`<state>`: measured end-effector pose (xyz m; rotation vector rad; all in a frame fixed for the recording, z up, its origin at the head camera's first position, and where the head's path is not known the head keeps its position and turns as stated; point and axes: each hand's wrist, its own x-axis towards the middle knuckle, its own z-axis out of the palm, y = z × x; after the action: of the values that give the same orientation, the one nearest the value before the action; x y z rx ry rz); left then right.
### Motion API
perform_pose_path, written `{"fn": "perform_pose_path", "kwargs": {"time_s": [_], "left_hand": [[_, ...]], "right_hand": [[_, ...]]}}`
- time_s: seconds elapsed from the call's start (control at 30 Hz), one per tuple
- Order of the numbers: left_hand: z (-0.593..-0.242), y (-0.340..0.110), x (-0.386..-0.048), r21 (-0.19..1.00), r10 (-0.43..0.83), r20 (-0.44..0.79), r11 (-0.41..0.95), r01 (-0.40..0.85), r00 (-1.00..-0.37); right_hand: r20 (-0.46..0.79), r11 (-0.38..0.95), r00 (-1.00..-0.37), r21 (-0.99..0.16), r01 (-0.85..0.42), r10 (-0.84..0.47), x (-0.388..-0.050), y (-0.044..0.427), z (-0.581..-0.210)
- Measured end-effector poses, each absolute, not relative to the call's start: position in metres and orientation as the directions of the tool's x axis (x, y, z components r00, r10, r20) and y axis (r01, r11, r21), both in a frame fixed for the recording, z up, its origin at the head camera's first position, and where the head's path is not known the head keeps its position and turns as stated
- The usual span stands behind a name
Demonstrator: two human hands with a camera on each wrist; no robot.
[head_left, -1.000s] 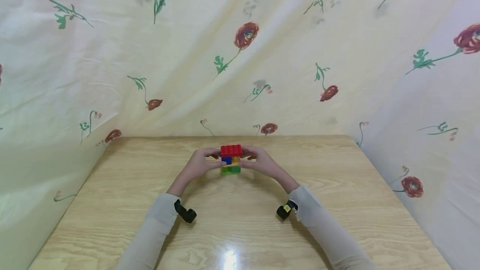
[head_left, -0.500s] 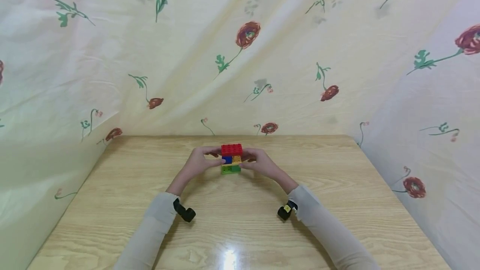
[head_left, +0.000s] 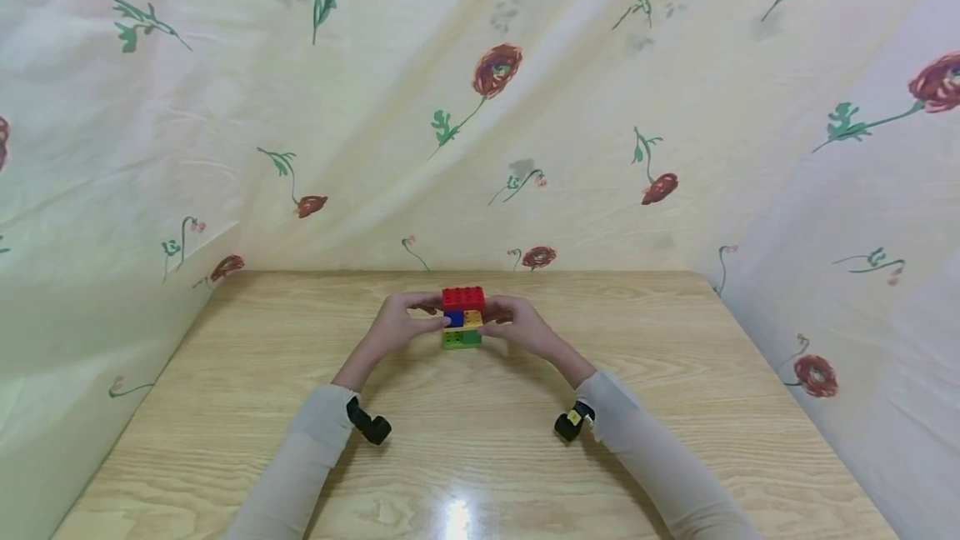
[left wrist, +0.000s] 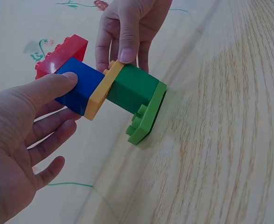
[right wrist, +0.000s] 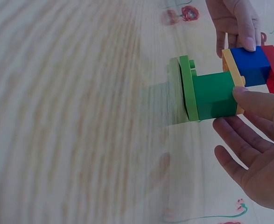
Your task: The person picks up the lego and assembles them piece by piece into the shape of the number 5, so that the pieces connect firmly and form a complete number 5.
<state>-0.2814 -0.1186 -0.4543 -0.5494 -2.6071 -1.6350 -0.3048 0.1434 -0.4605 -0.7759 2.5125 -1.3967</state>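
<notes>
A stack of toy bricks stands at the table's far middle, between both hands. Its light green base plate [right wrist: 188,88] appears to rest on the table. A dark green brick [right wrist: 215,95] sits on that plate, under a yellow-orange plate [left wrist: 99,98]. Above come a blue brick [left wrist: 83,86] and, on top, a red brick [head_left: 462,298]. My left hand [head_left: 397,323] grips the stack from the left, thumb on the blue brick. From the right, my right hand [head_left: 525,325] holds it, thumb at the yellow-orange plate's edge. Some fingertips are hidden behind the stack.
The wooden table [head_left: 465,407] runs back to a pale flowered cloth [head_left: 375,107], which also hangs at both sides. Black wrist cameras, one on the left [head_left: 370,423] and one on the right [head_left: 574,421], sit at the sleeve cuffs.
The head view has shifted very slightly. Both hands stay on the stack of toy bricks in nearly the same place.
</notes>
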Motion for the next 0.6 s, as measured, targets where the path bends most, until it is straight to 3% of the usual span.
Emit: {"fn": "perform_pose_path", "kwargs": {"time_s": [0.6], "left_hand": [[-0.4517, -0.117, -0.2804, 0.878, 0.281, 0.182, 0.386, 0.284, -0.942]], "right_hand": [[0.098, 0.423, -0.857, -0.838, -0.346, -0.506, -0.2985, 0.1443, -0.4535]]}}
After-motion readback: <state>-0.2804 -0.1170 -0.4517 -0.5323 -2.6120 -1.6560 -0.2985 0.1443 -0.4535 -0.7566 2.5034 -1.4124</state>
